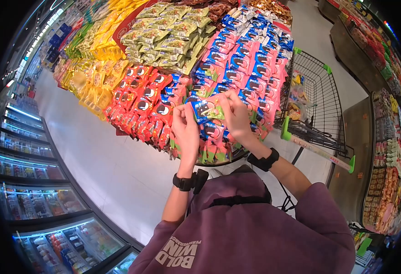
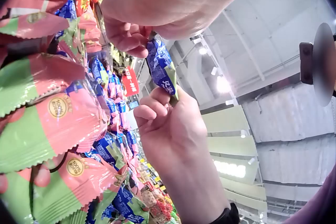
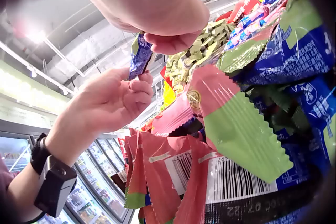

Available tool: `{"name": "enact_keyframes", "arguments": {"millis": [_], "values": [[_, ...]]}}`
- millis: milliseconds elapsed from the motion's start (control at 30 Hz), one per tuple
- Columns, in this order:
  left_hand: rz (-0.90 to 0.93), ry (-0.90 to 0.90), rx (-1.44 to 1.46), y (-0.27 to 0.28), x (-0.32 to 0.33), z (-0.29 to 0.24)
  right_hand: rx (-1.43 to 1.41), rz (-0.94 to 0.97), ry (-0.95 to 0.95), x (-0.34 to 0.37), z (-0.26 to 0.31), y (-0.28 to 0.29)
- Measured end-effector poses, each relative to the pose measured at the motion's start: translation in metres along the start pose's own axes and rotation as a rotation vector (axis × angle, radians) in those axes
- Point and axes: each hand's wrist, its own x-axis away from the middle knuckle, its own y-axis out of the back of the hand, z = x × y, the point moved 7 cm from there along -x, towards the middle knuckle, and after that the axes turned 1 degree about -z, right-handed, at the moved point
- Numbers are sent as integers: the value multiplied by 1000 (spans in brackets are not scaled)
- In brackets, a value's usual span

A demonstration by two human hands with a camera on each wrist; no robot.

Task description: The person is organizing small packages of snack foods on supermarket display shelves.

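Observation:
A small snack packet [image 1: 208, 110], blue with pink and green parts, is held up between both hands over a heaped display. My left hand [image 1: 185, 130] pinches its left end. At the other end, the thumb and fingers of my right hand [image 1: 236, 118] grip the packet's edge. Its blue back [image 2: 160, 64] with white print faces the left wrist camera. Below and around the hands lie many similar pink, blue and green packets [image 1: 214, 132]; pink-and-green ones [image 3: 231, 119] fill the foreground of the right wrist view.
Red packets [image 1: 141, 98] lie left of the hands, with yellow packets [image 1: 104, 82] and green packets [image 1: 168, 36] farther off. A black wire shopping cart [image 1: 317, 91] with goods inside stands at the right. Freezers [image 1: 31, 164] line the left side, beyond the pale floor [image 1: 95, 160].

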Motion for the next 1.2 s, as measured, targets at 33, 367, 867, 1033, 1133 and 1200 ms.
{"name": "enact_keyframes", "arguments": {"millis": [33, 367, 867, 1033, 1133, 1200], "values": [[-9, -49, -41, 0, 0, -2, -6, 9, -18, 0, 0, 0], [22, -78, -144, -14, 1, -4, 6, -29, -25, -3, 0, 8], [4, 205, 335, -34, 4, -8, -43, 128, -164, -13, -17, 20], [16, 172, 278, -25, -1, 1, 82, 122, -9, -18, -6, 30], [34, 105, 261, -22, -6, 5, 324, 150, 236, -17, 34, 26], [40, 112, 266, -23, -6, 0, 432, 292, 498, -12, 56, 12]]}}
